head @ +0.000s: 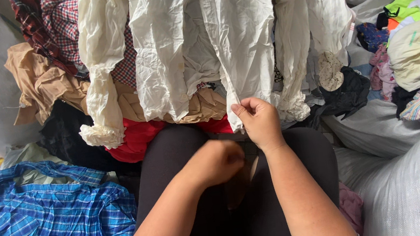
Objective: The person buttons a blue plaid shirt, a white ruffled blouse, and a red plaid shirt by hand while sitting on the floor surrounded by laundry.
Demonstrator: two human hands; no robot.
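The lower hem of the white shirt (211, 42) is pinched by the right hand (259, 122), while the left hand (218, 161), fisted and apparently empty, is held just below that hem.

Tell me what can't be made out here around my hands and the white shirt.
- Head view: the white shirt's top is cut off by the upper edge.
- Left hand: motion-blurred fist; anything inside it can't be told.
- Right hand's fingertips curl over the shirt hem, hiding the grip.
- Red garment: mostly covered by the shirt.

a clothes-sorting workroom: heaped used garments (417, 53) and big woven sacks (419, 188) all around.
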